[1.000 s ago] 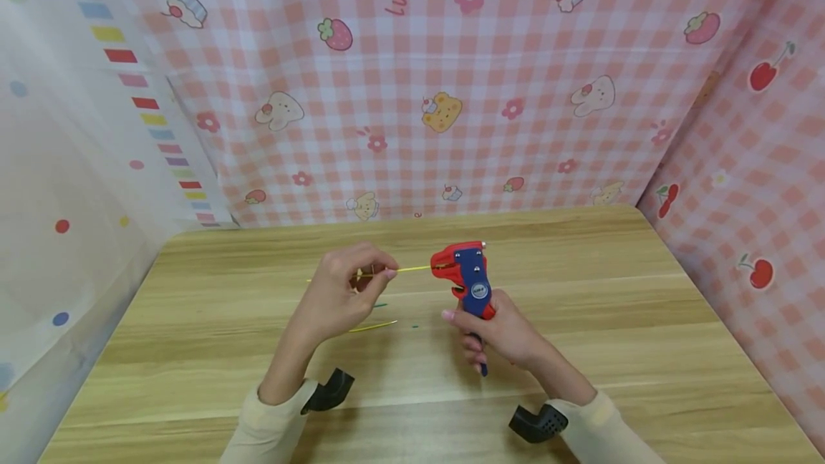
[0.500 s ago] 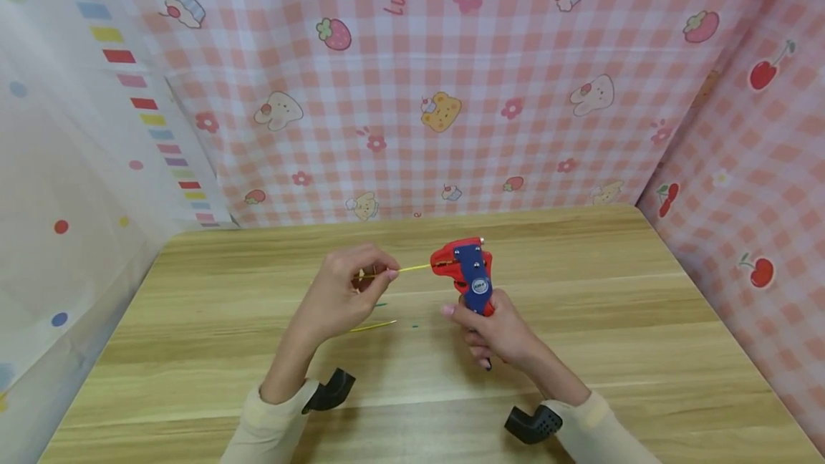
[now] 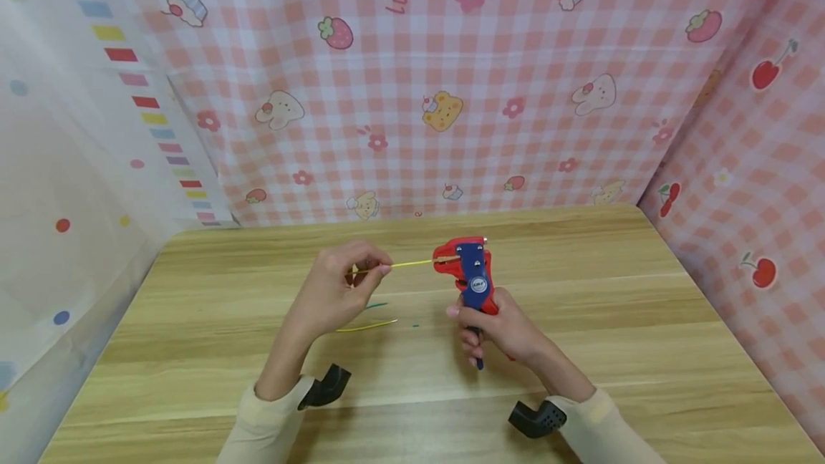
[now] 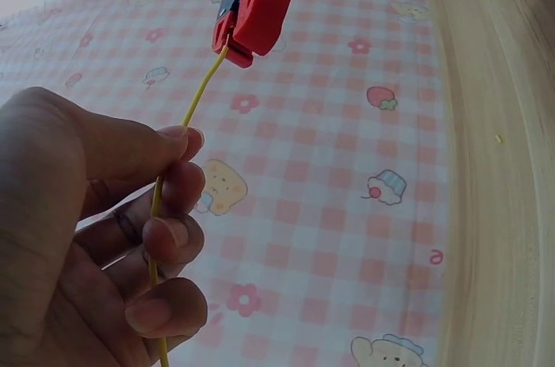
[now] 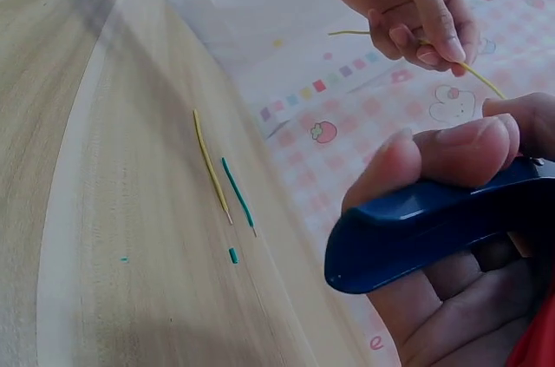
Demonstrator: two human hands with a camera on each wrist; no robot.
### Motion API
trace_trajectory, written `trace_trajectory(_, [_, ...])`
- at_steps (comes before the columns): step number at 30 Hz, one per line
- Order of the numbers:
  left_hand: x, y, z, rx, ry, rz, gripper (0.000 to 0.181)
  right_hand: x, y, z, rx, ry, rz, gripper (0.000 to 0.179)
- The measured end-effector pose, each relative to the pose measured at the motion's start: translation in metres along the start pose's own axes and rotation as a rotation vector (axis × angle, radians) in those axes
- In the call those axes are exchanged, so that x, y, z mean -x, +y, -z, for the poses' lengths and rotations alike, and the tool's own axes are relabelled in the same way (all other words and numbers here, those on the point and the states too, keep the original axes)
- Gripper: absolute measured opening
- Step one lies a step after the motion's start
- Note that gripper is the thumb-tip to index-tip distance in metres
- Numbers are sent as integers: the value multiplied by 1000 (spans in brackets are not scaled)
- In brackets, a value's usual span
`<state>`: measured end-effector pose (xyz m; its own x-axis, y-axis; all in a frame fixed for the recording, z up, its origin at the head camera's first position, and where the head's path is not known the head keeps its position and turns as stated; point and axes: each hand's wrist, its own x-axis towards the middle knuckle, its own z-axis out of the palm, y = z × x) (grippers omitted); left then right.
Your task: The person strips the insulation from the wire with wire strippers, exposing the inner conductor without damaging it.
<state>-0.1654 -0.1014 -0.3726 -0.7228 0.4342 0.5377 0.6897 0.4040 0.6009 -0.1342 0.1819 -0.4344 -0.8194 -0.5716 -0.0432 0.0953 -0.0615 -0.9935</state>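
Note:
My left hand (image 3: 335,288) pinches a yellow wire (image 3: 412,263) between thumb and index finger, the other fingers curled along it in the left wrist view. The wire's far end meets the red nose of a wire stripper (image 3: 478,281). In the left wrist view that end overlaps the slot between the stripper's red jaws. My right hand (image 3: 505,328) grips the blue and red stripper upright by its handles, fingers wrapped round the blue lever in the right wrist view. The stripper's upper body lies outside the right wrist view.
On the wooden table (image 3: 612,306) below lie a second yellow wire (image 5: 208,163) and a green wire (image 5: 236,189), both with bare tips. Near them is a short green insulation piece (image 5: 233,256). A tiny yellow bit (image 4: 499,139) also lies there. Checked cloth (image 3: 399,163) hangs behind.
My left hand has shifted slightly left and up, with more yellow wire showing between it and the stripper. The stripper tilted a little and swung back; more of the table wires shows.

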Motion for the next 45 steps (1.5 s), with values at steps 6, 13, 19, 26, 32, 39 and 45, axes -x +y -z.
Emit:
trace_trajectory(6, [-1,-1,0,-1,-10,6,9,0,-1,2,-7,-38,33,18])
trace_trajectory(13, [0,-3,0,-21,-21,33,8,-1,-1,4,5,-43,31,18])
trace_trajectory(19, [1,-7,2,-34,-29,54,7,-1,-1,7,29,-45,20,24])
trace_trajectory(26, [2,-15,2,-53,-52,109,8,0,-2,14,83,-15,17,25])
trace_trajectory(32, [3,-25,1,-63,-49,131,9,1,-2,19,114,17,3,25])
trace_trajectory(39, [6,-37,-1,-72,-56,181,8,2,-2,25,147,43,-3,28])
trace_trajectory(45, [6,-48,-2,-81,-43,199,6,1,-2,32,136,75,-27,41])
